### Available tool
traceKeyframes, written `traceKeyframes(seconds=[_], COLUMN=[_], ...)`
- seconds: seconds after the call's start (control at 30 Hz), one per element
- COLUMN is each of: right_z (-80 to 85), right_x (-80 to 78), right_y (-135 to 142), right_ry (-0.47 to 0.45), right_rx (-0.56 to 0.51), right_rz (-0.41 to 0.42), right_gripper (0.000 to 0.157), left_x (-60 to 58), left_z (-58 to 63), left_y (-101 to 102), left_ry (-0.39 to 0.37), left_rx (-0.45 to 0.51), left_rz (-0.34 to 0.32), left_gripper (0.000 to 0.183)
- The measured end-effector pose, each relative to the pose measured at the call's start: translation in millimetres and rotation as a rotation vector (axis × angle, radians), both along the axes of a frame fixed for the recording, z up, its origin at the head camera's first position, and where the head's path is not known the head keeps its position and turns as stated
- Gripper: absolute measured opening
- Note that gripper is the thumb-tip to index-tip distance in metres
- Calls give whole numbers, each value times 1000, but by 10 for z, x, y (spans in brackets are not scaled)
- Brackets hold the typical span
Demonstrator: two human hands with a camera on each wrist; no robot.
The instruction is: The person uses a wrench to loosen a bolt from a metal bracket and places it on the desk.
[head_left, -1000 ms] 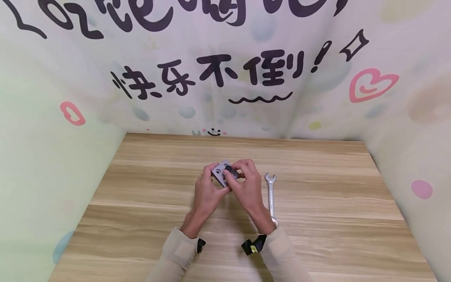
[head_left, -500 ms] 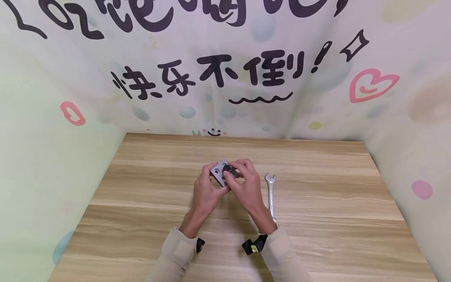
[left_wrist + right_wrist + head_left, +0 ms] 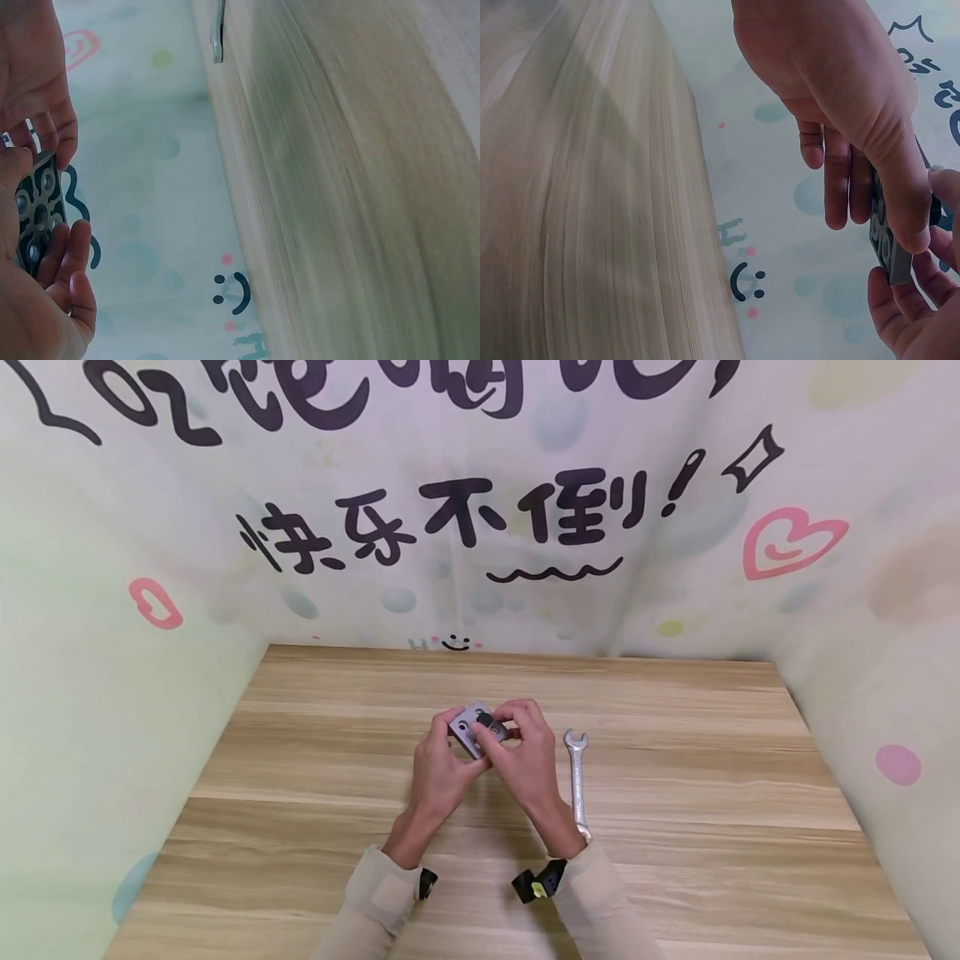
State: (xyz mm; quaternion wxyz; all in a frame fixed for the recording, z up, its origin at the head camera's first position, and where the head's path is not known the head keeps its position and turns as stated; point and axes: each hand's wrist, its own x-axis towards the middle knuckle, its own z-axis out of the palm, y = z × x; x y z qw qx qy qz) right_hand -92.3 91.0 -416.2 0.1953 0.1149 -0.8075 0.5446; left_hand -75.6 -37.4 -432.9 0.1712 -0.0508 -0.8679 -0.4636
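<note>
A square grey metal plate (image 3: 467, 724) with several round holes is held up over the table, tilted. My left hand (image 3: 441, 772) grips it by the left and lower edges, thumb below. A small black bolt (image 3: 485, 719) stands out of its upper face. My right hand (image 3: 528, 758) pinches around this bolt, with the thumb against its near side and the index finger curled behind. Seen in the left wrist view, the ribbed underside of the plate (image 3: 39, 206) faces the camera, and the left fingers (image 3: 71, 255) lie along its edge.
A silver wrench (image 3: 577, 777) lies on the wood-grain table (image 3: 690, 760) just right of the right hand, its lower end by the right wrist. Behind the table rises a printed wall cloth (image 3: 450, 602). Wrist cameras (image 3: 540, 882) sit at the sleeve cuffs.
The right thumb has shifted slightly left past the black bolt. The plate moved a little left, then back. Both hands keep their hold, and the wrench has stayed put.
</note>
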Motion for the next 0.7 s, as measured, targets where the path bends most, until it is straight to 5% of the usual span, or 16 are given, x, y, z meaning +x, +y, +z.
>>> traceKeyframes(seconds=[0.7], right_z=[5], right_x=[-4], right_y=[16], right_ry=[47], right_rx=[-7], right_rz=[24], right_gripper=[13], left_x=[-7], left_z=[-11], left_y=[11], left_ry=[20], left_rx=[-4], left_rz=[-2], left_gripper=[72])
